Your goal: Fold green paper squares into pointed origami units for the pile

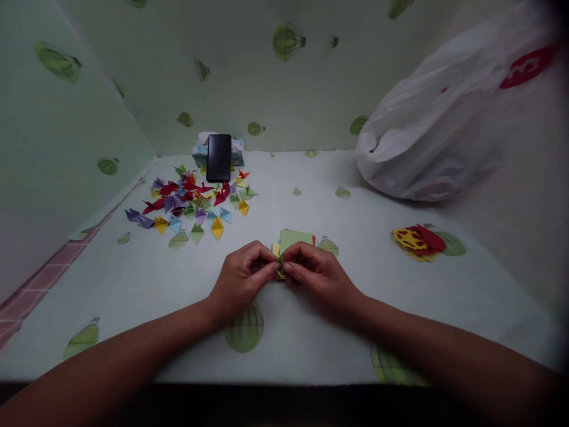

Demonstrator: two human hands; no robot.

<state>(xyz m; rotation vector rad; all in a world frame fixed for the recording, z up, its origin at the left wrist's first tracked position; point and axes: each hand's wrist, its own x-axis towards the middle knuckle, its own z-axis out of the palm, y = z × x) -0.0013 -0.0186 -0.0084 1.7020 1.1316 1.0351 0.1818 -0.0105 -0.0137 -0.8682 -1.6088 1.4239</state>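
Observation:
Between my two hands is a small folded piece of green paper (280, 264), mostly covered by my fingers. My left hand (244, 274) pinches it from the left with thumb and forefinger. From the right, my right hand (320, 274) pinches the same piece, its thumb close to the left one. Just behind the fingers lies a stack of coloured paper squares (297, 238), light green on top with red and yellow edges showing. The hands hide the stack's near part.
Many folded paper cranes (191, 198) in several colours lie spread at the back left. A black phone (219, 158) leans on a tissue box (237, 152) there. Red and yellow paper cut-outs (418, 242) lie to the right, below a big white plastic bag (427, 130).

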